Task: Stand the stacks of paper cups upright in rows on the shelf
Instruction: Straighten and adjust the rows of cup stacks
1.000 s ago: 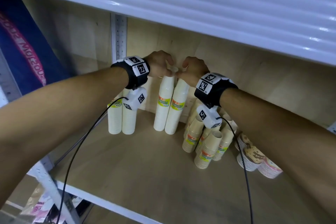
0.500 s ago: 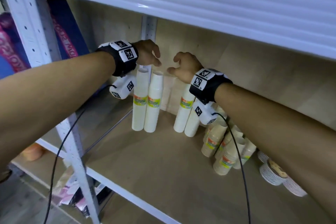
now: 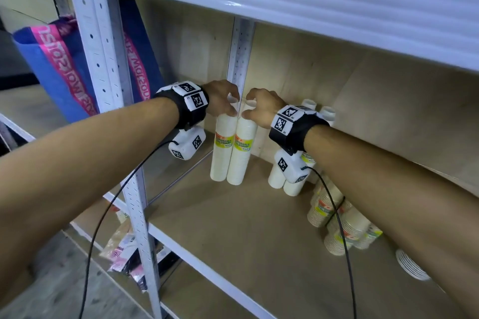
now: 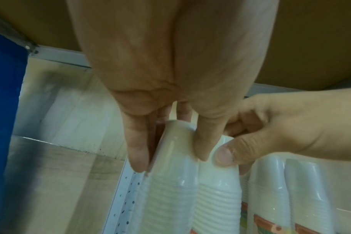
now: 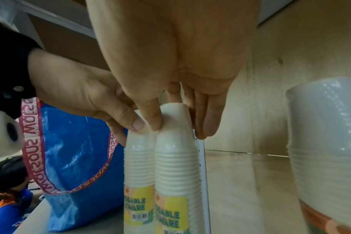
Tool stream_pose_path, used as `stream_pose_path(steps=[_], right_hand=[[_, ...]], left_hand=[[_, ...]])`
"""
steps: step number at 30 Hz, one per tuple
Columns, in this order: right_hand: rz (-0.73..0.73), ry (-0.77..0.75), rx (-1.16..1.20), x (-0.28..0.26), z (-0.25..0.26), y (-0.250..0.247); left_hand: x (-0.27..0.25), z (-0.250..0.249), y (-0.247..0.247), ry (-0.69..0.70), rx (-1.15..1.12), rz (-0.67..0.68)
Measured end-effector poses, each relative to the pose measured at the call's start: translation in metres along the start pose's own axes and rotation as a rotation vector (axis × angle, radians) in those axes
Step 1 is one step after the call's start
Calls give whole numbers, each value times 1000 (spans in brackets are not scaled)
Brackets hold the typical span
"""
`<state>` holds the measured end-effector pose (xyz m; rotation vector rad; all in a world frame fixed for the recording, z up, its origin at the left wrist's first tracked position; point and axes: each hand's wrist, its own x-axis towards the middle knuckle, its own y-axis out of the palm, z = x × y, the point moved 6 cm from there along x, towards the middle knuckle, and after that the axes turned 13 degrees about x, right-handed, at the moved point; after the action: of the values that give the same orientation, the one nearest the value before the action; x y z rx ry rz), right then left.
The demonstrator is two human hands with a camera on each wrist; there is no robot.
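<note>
My left hand and right hand each pinch, with curled fingers, the top of one upright white cup stack, touching, on the shelf.

Both forearms reached in from the lower corners of the head view and met mid-frame. The left hand and right hand sat side by side, knuckles up, fingers curled downward in a pinch. Black bands wrapped both wrists.
</note>
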<state>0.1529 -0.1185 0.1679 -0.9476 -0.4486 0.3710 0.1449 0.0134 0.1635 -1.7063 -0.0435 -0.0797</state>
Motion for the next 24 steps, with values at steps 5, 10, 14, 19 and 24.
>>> stream_pose_path(steps=[5,10,14,19,24], right_hand=[[-12,20,48,-7,-3,-5],[-44,58,57,-19,-8,-13],[-70,89,43,-31,-13,-23],[-100,142,-2,-46,-24,-42],[-115,204,-26,-64,-38,-59]], left_hand=[[-6,-4,0,31,-4,-26],[-8,-17,-7,69,-17,-5],[-8,-33,-9,106,-21,32],[-7,-58,-3,134,-90,90],[-2,-86,0,200,-120,84]])
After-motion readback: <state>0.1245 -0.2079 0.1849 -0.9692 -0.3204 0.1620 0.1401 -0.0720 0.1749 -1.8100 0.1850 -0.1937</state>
